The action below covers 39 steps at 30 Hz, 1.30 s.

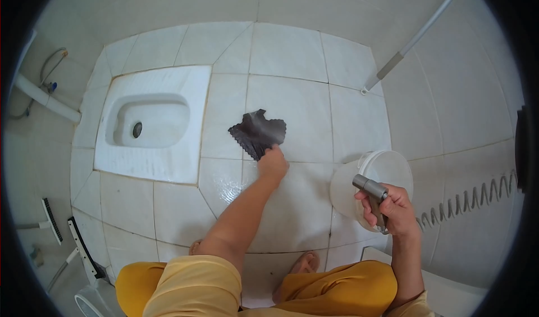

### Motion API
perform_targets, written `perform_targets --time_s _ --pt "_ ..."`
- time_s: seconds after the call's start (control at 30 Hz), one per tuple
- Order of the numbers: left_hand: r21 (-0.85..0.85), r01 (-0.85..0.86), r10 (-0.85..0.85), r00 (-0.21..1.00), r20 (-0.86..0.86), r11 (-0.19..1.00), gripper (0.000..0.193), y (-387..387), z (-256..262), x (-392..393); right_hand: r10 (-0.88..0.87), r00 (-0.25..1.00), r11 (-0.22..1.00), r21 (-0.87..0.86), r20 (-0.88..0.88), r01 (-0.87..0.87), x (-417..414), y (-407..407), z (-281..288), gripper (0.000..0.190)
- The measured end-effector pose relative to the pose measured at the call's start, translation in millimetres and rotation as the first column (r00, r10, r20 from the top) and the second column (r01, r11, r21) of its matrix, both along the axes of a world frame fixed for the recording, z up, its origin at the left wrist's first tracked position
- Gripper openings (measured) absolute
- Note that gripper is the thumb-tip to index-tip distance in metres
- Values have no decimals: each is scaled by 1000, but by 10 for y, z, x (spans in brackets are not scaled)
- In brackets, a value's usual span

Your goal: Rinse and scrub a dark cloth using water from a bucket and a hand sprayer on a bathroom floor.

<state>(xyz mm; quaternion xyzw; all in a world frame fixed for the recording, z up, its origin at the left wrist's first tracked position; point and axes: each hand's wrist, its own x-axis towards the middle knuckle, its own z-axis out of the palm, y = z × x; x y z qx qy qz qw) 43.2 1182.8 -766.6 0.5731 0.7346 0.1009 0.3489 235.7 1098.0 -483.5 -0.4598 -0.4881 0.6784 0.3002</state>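
Observation:
Pinched by its lower edge in my left hand [273, 164] is a dark, scalloped-edge cloth or garment [259, 132], spread just over the tiled floor [290, 106]. My right hand [396, 209] grips a grey handheld bidet sprayer [370, 187], its nozzle pointing up and left. A faint mist crosses the dark fabric. From the sprayer a coiled grey hose [467, 201] runs to the right wall. Behind my right hand stands a white plastic bucket [346, 186].
A white squat toilet [204, 119] is set in the floor at left. A metal pole [417, 37] leans at the back right corner. By the left wall are a scrub brush [51, 222], a squeegee [82, 247] and a pipe [46, 98]. Some tiles look wet.

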Motion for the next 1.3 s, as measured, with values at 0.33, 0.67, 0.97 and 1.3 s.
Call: perform_targets --time_s 0.33,0.67,0.97,1.3 --pt "-805 -186 790 -166 590 563 17 409 897 -582 -47 999 998 48 -22 48 12 -19 -3 60" --pt "-424 -77 370 -366 854 902 16 500 1398 -383 -77 996 994 80 -36 79 11 -2 2 61" --pt "-342 -339 458 367 810 876 33 267 1224 -84 -61 998 995 82 -6 61 8 19 -14 59" --pt "279 169 -186 982 36 945 34 131 1707 -8 -164 987 984 73 5 163 -37 53 -28 60"
